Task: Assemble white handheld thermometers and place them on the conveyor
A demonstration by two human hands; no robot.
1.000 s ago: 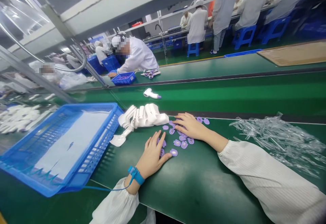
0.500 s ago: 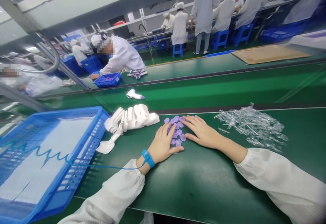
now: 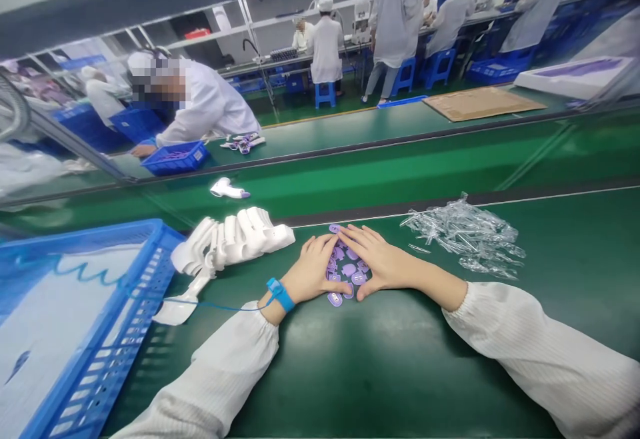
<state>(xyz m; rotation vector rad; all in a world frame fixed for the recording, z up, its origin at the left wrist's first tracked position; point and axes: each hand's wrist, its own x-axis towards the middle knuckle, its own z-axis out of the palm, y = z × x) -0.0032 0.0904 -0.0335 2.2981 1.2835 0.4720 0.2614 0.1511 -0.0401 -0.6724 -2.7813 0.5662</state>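
Several small flat purple plastic pieces (image 3: 349,270) lie loose on the green table between my hands. My left hand (image 3: 315,271) rests along their left side, palm down, thumb stretched over the nearest pieces. A blue wrist strap (image 3: 280,294) with a coiled cord is round that wrist. On the right side my right hand (image 3: 383,260) curves about the same pieces, fingers stretched and thumb apart. The fingertips of both hands come close together at the far end, by one purple piece. Neither hand grips anything; the hands partly cover the heap.
White curved plastic shells (image 3: 235,240) lie in a row at left, beside a blue basket (image 3: 150,252). A heap of clear plastic pieces (image 3: 465,232) lies at right. Beyond the green belt (image 3: 350,176), a co-worker (image 3: 210,102) leans over a small blue bin (image 3: 175,158).
My hands have closed in round the purple pieces, the right hand coming nearer with its thumb lower. The pieces sit in a narrower heap. The whole view has shifted a little to the right.
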